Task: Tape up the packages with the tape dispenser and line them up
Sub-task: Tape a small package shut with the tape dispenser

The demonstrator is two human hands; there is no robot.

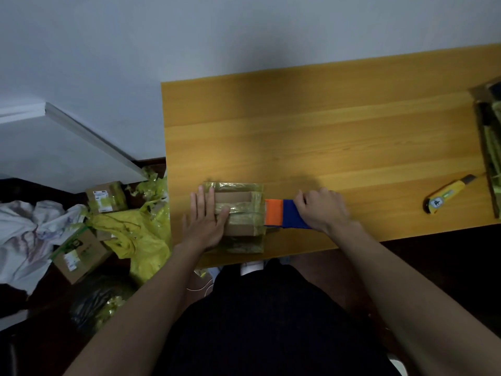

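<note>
In the head view, a cardboard package (238,213) lies near the front left corner of the wooden desk (325,137), and it is already covered with several bands of clear yellowish tape. The left hand (204,223) lies flat and open on the left part of the package, the fingers spread and pointing away from the person, so it presses the box down and does not grasp it. The right hand (322,208) is closed around the blue handle of the tape dispenser (284,214); this grip is to the right of the package, and the orange front part of the dispenser touches the right edge of the box, between the hand and the box. So the package is to the left of the right hand's grip and under the palm of the left hand. Further to the right on the desk, well apart from both hands, lies a yellow utility knife (447,196), and at the right edge of the picture one more box (488,137) is partly visible. On the floor to the left of the desk there are other cardboard boxes (78,253), crumpled yellow plastic (135,234) and a white cloth (29,234).
</note>
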